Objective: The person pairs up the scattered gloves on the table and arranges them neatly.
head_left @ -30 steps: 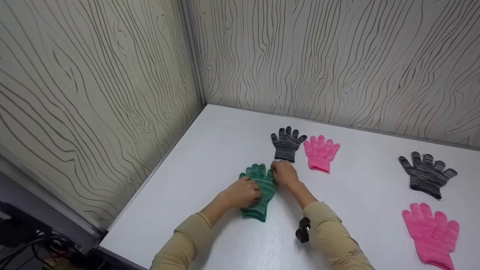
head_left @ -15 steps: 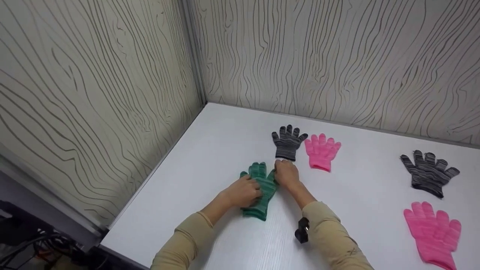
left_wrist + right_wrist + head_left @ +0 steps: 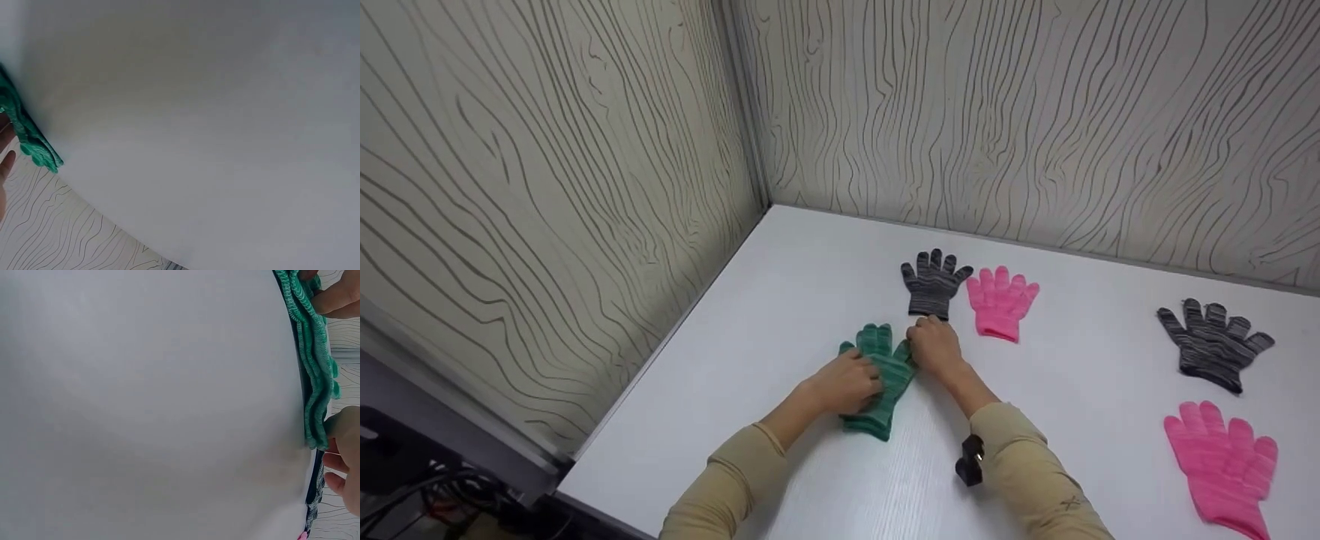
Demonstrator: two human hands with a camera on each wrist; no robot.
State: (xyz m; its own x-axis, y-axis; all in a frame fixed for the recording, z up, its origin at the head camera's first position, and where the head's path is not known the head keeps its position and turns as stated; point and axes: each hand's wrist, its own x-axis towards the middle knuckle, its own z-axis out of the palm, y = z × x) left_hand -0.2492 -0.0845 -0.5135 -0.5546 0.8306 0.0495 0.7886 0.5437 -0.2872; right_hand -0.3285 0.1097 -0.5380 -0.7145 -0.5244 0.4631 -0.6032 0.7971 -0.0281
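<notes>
A green knit glove (image 3: 894, 373) lies palm-flat on the white table in the head view, fingers pointing to the back. My left hand (image 3: 849, 382) is over its left half with bent fingers, gripping the fabric and covering part of the palm. At the glove's right side, my right hand (image 3: 934, 346) pinches the tip of its thumb. Seen edge-on in the right wrist view, the green glove (image 3: 309, 360) shows several layers of fabric, with a hand near each end. Only a small part of the glove (image 3: 34, 138) enters the left wrist view.
Just behind my right hand lies a dark grey glove (image 3: 931, 289), beside a pink glove (image 3: 1002, 301). Farther right are another grey glove (image 3: 1213, 346) and another pink glove (image 3: 1222, 465). Wood-patterned panels (image 3: 1005, 112) border the white table (image 3: 735, 352) at the back and left.
My right hand has shifted very slightly to the right at the glove's thumb. My left hand and the other gloves keep their places.
</notes>
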